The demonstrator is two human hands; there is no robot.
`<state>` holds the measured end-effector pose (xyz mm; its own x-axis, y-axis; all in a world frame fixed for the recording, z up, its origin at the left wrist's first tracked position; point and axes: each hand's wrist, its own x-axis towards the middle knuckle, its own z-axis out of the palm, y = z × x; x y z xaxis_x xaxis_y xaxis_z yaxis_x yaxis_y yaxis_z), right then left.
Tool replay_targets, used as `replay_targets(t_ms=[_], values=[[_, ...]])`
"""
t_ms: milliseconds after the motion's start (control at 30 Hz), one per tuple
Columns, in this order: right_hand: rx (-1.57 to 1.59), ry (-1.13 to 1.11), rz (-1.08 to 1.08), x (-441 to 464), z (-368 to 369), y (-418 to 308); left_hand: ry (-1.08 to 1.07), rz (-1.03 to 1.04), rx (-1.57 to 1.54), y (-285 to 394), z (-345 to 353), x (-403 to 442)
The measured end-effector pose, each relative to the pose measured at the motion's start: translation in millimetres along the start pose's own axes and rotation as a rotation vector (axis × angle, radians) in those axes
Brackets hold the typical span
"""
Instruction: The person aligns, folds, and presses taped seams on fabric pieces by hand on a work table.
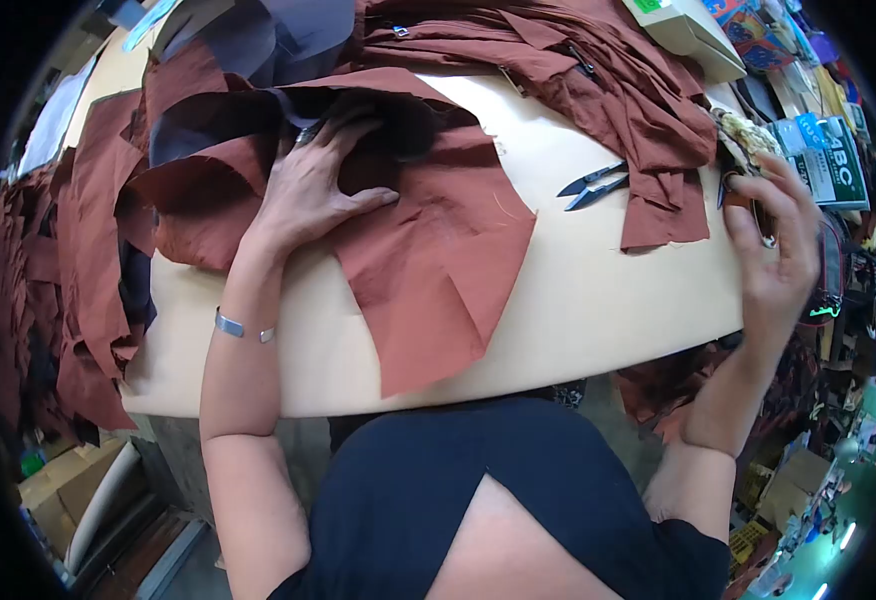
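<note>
My left hand (pixel 313 185), with a ring and a wrist bangle, rests on a rust-brown fabric piece (pixel 438 250). Its thumb is spread away, while the fingers reach into a dark fold of lining (pixel 198 125), where the tips are hard to see. At the table's right edge, my right hand (pixel 780 235) has its fingers curled beside a small dark, curved object that I cannot make out. Dark scissors (pixel 595 186) lie between the hands, blades pointing left. A strip of brown fabric (pixel 666 205) covers their rear part.
Bunched brown fabric with zippers (pixel 518 50) lies across the back of the pale table (pixel 258 365). More brown pieces (pixel 93 260) hang over its left side. A white box (pixel 693 35) and a green-and-white ABC package (pixel 838 165) stand at the right.
</note>
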<state>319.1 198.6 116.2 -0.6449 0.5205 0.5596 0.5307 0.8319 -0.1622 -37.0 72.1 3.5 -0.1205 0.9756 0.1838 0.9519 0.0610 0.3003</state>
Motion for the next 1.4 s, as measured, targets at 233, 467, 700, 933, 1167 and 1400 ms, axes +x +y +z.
replay_targets(t_ms=[233, 467, 700, 933, 1167, 1400], values=[[0.949, -0.528, -0.076, 50, 133, -90, 0.039, 0.042, 0.061, 0, -2, -2], [1.129, -0.829, 0.069, 1, 131, -69, 0.052, 0.119, 0.311, 4, -12, 14], [0.741, -0.809, -0.222, -2, 109, -74, 0.217, 0.134, 0.131, -11, 18, 24], [0.819, -0.806, -0.296, -3, 118, -82, 0.229, 0.14, 0.233, -15, 24, 20], [0.749, -0.974, -0.036, 27, 98, -76, 0.183, 0.025, 0.054, -8, 16, 26], [0.805, -0.209, -0.001, 42, 190, -79, 0.31, 0.078, 0.104, -10, 26, 26]])
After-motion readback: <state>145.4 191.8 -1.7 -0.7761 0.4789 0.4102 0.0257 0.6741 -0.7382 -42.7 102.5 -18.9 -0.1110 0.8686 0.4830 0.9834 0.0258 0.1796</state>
